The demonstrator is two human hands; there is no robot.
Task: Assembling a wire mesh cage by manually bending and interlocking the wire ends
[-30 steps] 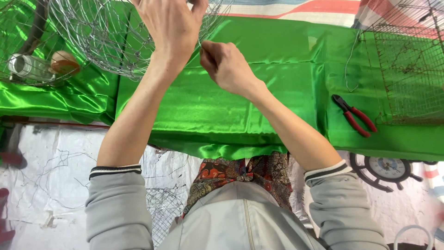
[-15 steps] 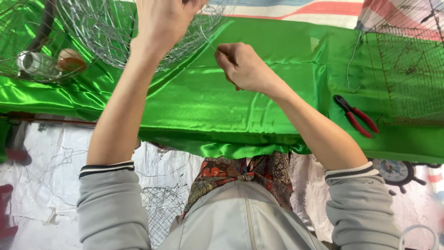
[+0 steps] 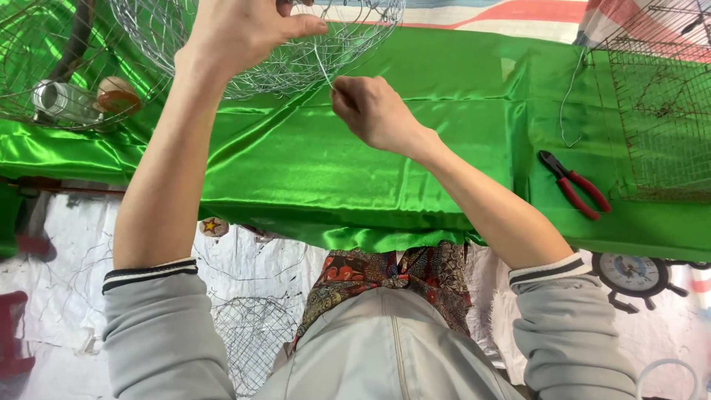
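The right hand (image 3: 378, 112) pinches a thin wire (image 3: 323, 68) between pressed fingers, now closer to the mesh basket (image 3: 296, 59) than a second ago. The left hand (image 3: 237, 30) has stayed clamped on the basket's rim, thumb against fingers, above the green counter (image 3: 355, 170). Red pliers (image 3: 574, 185) lie untouched, well apart on the right.

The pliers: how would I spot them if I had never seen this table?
Find the green cloth over the table, then look right of the right hand. The pliers lie flat beside the flat wire mesh, the only thing there with red handles.
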